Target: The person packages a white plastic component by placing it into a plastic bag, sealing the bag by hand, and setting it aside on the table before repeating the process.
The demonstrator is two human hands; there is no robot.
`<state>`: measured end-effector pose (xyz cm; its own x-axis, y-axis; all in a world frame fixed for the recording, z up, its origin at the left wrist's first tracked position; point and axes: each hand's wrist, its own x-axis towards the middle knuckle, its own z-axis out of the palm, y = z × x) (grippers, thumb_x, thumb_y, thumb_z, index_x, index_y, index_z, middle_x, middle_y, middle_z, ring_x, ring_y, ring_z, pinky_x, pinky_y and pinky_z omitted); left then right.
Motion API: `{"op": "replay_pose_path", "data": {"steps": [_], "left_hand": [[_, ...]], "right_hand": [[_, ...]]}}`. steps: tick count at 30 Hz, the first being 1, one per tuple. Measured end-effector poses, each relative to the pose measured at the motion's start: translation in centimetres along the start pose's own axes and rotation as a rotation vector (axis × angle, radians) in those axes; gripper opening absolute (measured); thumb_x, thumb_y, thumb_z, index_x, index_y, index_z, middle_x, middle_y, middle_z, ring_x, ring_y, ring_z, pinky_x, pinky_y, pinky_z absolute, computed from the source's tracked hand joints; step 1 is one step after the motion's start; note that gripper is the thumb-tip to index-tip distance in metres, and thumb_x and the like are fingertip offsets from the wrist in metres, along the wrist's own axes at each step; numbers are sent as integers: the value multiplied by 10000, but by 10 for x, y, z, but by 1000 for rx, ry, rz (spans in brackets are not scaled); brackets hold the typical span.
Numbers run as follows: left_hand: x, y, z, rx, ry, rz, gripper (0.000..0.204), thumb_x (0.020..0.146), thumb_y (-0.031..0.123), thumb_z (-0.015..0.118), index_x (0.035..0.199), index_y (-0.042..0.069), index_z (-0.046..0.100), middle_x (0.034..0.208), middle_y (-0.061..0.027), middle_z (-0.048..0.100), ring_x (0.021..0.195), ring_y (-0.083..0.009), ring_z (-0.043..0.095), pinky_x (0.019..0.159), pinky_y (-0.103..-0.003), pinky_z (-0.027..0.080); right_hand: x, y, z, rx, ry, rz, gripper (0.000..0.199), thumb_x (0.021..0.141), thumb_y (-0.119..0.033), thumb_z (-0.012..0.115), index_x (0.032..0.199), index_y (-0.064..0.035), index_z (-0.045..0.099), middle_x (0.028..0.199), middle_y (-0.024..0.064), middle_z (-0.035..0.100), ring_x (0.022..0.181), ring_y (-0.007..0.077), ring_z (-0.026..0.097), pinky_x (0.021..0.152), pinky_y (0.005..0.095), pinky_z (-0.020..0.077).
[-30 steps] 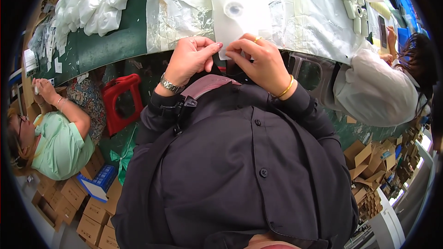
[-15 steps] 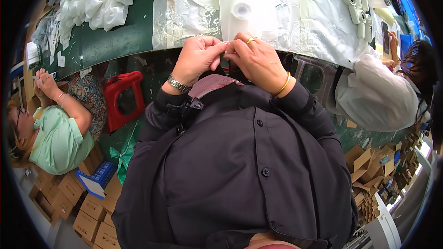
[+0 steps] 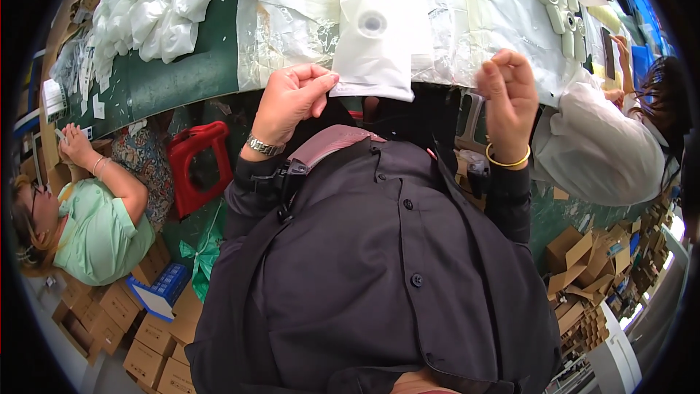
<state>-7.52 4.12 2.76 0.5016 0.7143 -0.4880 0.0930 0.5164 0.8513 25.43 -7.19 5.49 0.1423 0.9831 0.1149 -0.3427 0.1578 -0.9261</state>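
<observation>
My left hand (image 3: 292, 95) pinches the near left corner of a white plastic pouch (image 3: 379, 36) with a round valve, which hangs over the near edge of the green table (image 3: 182, 80). Off to the right of the pouch, my right hand (image 3: 508, 95) is raised with its fingers curled; whether it pinches anything small is unclear. A gold bangle sits on my right wrist and a metal watch on my left. My dark shirt fills the lower middle of the view.
Crumpled white bags (image 3: 157, 4) lie at the table's left, clear plastic sheets (image 3: 481, 14) at the right with a row of white parts (image 3: 561, 0). A person in green (image 3: 87, 226) sits at left, another in white (image 3: 605, 146) at right. Cardboard boxes (image 3: 109, 321) cover the floor.
My right hand left the pouch's edge and moved to the right, away from my left hand. The left hand keeps hold of the pouch's corner.
</observation>
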Motion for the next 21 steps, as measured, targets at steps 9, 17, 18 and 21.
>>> {"op": "replay_pose_path", "data": {"steps": [9,17,18,21], "left_hand": [[-3,-1,-13,224,151,294,180,997,96,764,1156,14,742,805,-3,696,661,-59,593,593,-227,421],[7,12,9,1039,279,1051,561,819,-66,737,1323,180,748,1367,-51,696,1288,-279,609,1060,-378,481],[8,12,11,1055,260,1055,612,795,-79,724,1334,211,750,1444,-43,671,1378,-305,569,1126,-401,452],[12,12,13,1127,217,1076,593,801,-89,713,1310,211,754,1461,-22,671,1406,-282,563,1135,-391,440]], "right_hand": [[-29,3,-27,-1589,500,-235,113,923,-67,826,1032,-70,795,896,33,723,926,194,684,900,351,487],[-8,27,17,-1413,66,-463,233,853,-48,842,1063,-141,803,983,8,759,1021,247,686,983,384,457],[-4,29,24,-1412,68,-469,233,853,-48,842,1063,-141,803,983,8,759,1021,247,686,983,384,457],[7,32,44,-1383,13,-506,307,828,-50,840,1112,-154,782,1107,-11,775,1124,249,665,1032,377,433]]}}
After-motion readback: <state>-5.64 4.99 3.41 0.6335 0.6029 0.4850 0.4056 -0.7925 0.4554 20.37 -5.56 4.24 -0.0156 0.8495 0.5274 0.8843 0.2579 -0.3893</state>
